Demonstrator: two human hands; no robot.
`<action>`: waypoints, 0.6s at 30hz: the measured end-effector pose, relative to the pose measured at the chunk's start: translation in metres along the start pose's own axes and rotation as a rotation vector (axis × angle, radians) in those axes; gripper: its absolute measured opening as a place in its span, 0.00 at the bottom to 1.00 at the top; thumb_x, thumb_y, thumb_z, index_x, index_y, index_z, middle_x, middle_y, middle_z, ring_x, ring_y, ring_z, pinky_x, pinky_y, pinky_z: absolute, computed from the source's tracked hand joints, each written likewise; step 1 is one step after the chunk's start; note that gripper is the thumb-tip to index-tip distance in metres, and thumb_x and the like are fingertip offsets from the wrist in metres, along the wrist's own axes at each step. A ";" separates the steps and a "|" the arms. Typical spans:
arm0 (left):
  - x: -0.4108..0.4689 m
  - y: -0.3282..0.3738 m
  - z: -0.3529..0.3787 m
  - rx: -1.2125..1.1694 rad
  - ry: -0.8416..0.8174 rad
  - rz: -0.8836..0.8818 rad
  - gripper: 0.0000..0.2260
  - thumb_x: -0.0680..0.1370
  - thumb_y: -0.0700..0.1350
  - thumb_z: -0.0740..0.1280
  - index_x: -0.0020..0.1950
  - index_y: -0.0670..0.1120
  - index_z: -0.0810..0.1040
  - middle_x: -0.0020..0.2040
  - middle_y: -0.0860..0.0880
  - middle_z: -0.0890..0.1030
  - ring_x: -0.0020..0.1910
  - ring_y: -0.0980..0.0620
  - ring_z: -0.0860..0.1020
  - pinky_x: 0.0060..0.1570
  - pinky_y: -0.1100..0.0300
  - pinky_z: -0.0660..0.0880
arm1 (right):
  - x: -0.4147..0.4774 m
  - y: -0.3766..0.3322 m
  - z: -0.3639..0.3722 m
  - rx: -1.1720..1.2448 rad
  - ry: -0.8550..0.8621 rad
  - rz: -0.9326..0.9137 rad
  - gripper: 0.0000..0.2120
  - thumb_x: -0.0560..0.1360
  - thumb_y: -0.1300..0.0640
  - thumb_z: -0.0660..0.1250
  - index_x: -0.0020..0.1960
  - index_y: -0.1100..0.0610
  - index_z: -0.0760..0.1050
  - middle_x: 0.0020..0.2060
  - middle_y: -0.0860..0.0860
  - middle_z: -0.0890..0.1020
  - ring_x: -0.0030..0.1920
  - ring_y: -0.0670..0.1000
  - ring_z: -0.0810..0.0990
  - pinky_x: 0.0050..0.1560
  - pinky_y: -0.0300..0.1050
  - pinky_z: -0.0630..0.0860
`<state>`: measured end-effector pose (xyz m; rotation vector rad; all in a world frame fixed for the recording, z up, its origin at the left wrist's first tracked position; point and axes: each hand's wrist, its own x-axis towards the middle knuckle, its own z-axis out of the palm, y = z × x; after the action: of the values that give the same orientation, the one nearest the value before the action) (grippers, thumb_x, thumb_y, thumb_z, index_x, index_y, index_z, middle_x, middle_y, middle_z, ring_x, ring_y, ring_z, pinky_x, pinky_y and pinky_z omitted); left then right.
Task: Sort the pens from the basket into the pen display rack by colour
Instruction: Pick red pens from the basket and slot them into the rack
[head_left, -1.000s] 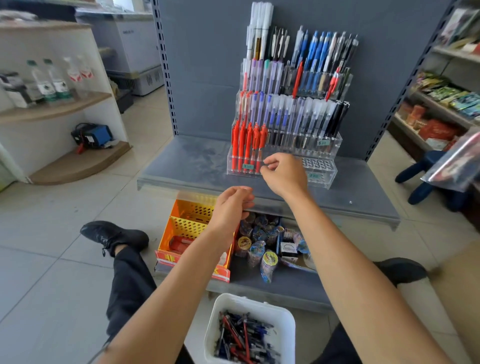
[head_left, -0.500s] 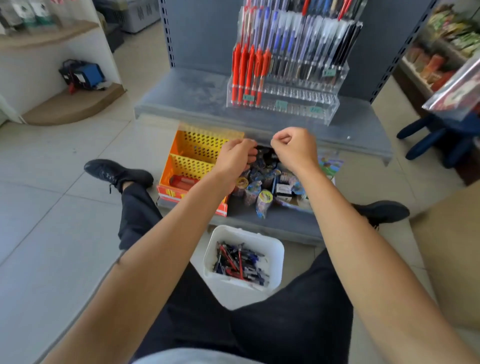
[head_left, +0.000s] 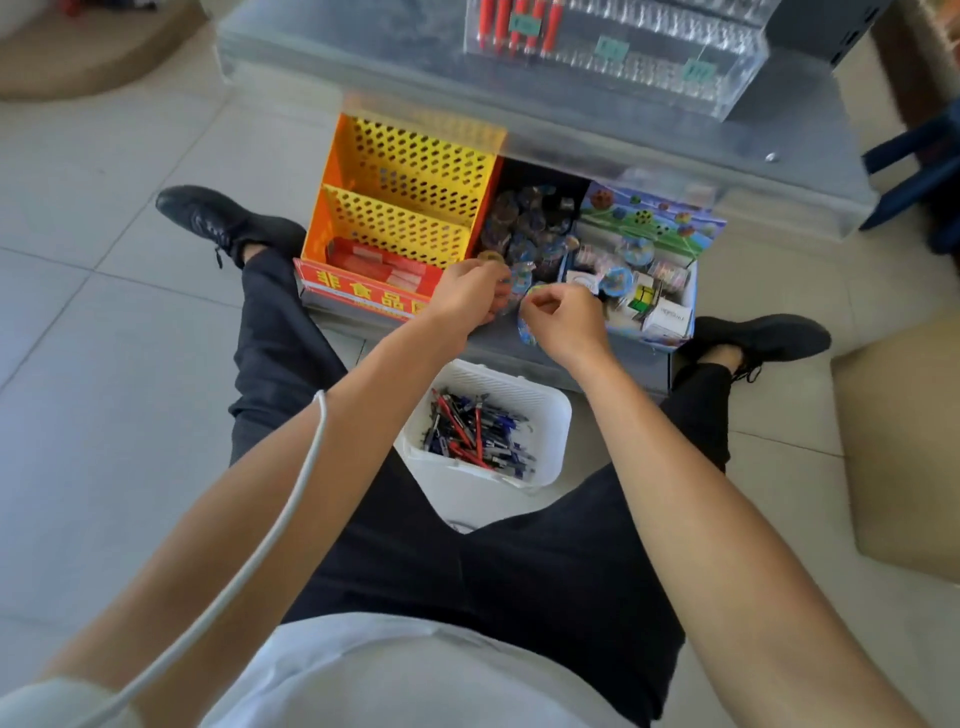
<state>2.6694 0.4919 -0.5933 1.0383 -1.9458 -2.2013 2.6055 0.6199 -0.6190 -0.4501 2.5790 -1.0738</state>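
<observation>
Seems only partly done, with many red, blue and black pens (head_left: 478, 436) left in the white plastic basket (head_left: 557, 415) on the floor (head_left: 130, 415), some red pens (head_left: 514, 26) in the clear acrylic display rack (head_left: 675, 67), left hand (head_left: 465, 296) and right hand (head_left: 569, 325) curled, not possible to tell if pinching anything.

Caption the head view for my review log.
Left hand and right hand hover over the lower shelf, between the white basket of pens and the clear pen display rack.

Bright even daylight, motion-blurred top, wide-angle edge distortion.
</observation>
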 end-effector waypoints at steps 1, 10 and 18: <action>0.004 -0.006 -0.001 -0.006 0.004 -0.016 0.05 0.81 0.42 0.63 0.47 0.44 0.75 0.38 0.48 0.75 0.34 0.52 0.72 0.31 0.64 0.66 | 0.000 0.006 0.007 0.006 -0.020 0.021 0.07 0.78 0.57 0.68 0.46 0.55 0.84 0.36 0.46 0.82 0.39 0.46 0.81 0.42 0.44 0.76; 0.062 -0.086 -0.014 -0.075 0.057 -0.277 0.05 0.80 0.43 0.64 0.45 0.46 0.75 0.35 0.50 0.76 0.33 0.53 0.74 0.33 0.62 0.67 | 0.004 0.080 0.085 0.001 -0.274 0.330 0.10 0.74 0.58 0.68 0.35 0.47 0.79 0.31 0.44 0.82 0.42 0.53 0.83 0.53 0.54 0.81; 0.096 -0.152 -0.026 -0.170 0.130 -0.531 0.09 0.81 0.38 0.62 0.41 0.44 0.75 0.34 0.48 0.75 0.23 0.58 0.74 0.21 0.70 0.67 | 0.000 0.110 0.143 -0.146 -0.606 0.503 0.15 0.78 0.61 0.64 0.62 0.57 0.81 0.59 0.52 0.83 0.61 0.52 0.80 0.63 0.46 0.74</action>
<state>2.6684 0.4607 -0.7725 1.7777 -1.5223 -2.3998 2.6442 0.6039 -0.7941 -0.1113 2.0620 -0.4780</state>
